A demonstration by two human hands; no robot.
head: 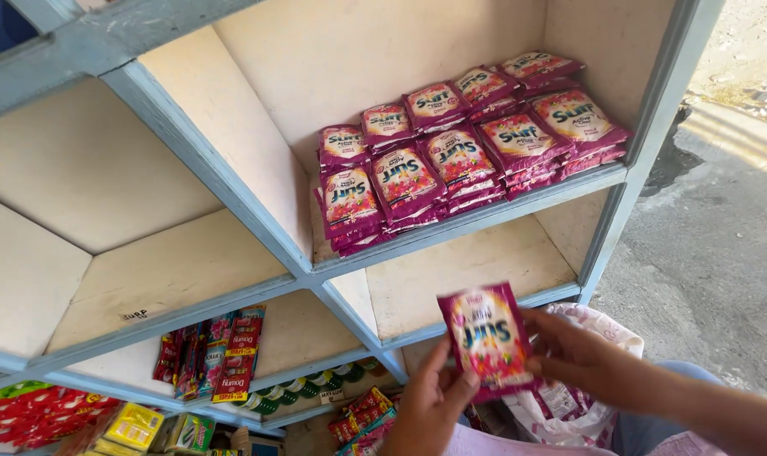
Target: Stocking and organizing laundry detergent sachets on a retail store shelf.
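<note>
- Both of my hands sit at the bottom of the view, nearest the camera, sharing one magenta sachet [487, 338]
- Left hand [430, 404]: thumb and fingers closed on the sachet's lower left edge, palm turned up toward the lens
- Right hand [579, 355]: fingers pinched on the sachet's right edge, forearm running off to the lower right corner
- Sachet position: held upright in the air, in front of the bare lower compartment [476, 270] of the shelf unit [231, 194]; its print is slightly blurred
- White plastic bag [598, 325]: just behind and below my right hand, with more magenta packets showing through at its mouth
- Sachet stacks [459, 148]: same magenta kind, laid in two overlapping rows on the compartment above, filling its right portion up to the front lip
- Shelf unit: pale blue frame, cream boards, seen tilted
- Red sachets [231, 355]: hanging in a lower compartment to the left
- Green bottles [295, 390]: lying below those
- Grey pavement [712, 253]: to the right of the unit
</note>
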